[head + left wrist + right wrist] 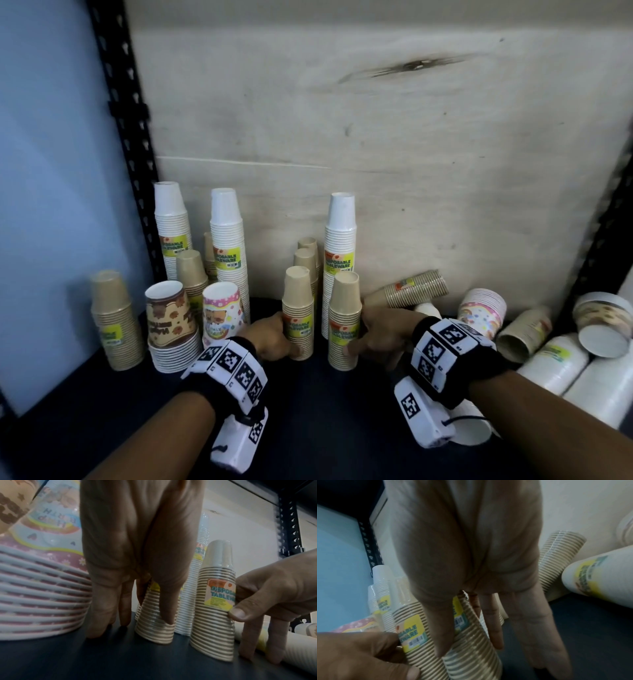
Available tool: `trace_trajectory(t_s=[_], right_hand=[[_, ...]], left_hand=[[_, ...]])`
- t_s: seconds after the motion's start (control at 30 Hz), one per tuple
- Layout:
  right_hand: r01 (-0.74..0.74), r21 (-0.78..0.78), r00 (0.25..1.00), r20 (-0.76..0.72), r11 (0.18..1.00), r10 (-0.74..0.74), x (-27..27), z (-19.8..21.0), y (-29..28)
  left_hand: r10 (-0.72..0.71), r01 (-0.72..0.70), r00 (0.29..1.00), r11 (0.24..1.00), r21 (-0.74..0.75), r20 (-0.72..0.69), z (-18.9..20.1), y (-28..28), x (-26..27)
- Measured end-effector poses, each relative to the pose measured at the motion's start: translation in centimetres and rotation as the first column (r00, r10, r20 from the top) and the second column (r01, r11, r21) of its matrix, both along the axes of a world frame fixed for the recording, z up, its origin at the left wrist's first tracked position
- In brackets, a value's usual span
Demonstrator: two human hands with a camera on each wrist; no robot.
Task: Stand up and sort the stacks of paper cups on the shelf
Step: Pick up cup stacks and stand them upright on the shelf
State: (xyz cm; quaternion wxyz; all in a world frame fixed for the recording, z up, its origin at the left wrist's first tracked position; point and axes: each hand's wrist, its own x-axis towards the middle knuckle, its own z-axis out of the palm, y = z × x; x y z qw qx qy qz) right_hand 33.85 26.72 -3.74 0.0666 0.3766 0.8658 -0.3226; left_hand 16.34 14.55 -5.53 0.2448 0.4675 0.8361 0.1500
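Observation:
Two upright stacks of brown paper cups with yellow labels stand side by side on the dark shelf (315, 411). My left hand (286, 344) grips the left brown stack (297, 308) low down, thumb in front and a finger behind. The right brown stack (344, 308) is held by my right hand (359, 342) the same way. The left wrist view shows the left stack (154, 627) under my thumb and the right stack (214, 622) pinched by the right hand (243, 609). In the right wrist view the right stack (471, 655) leans close to the left stack (414, 639).
Tall white stacks (227, 246) (340, 246) and brown stacks (113, 318) stand upright along the wooden back panel (376, 137). Printed stacks (171, 322) (222, 315) stand left of my hands. Several stacks lie toppled on the right: brown (416, 287), rainbow (483, 310), white (555, 363).

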Motion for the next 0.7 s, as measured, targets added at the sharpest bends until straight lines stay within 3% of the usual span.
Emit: trace_trajectory(t_s=[0.3,0.7], right_hand=[[-0.015,0.107,0.998,0.070,0.994,0.007,-0.7,0.1,-0.6],[-0.023,0.129,0.997,0.074,0.991,0.014,-1.2,0.0,-1.0]], left_hand=[[-0.018,0.018,1.000,0.999,-0.042,0.003,0.0,-0.1,-0.2],[-0.003,0.003,1.000,0.999,-0.040,-0.012,0.1,-0.3,0.0]])
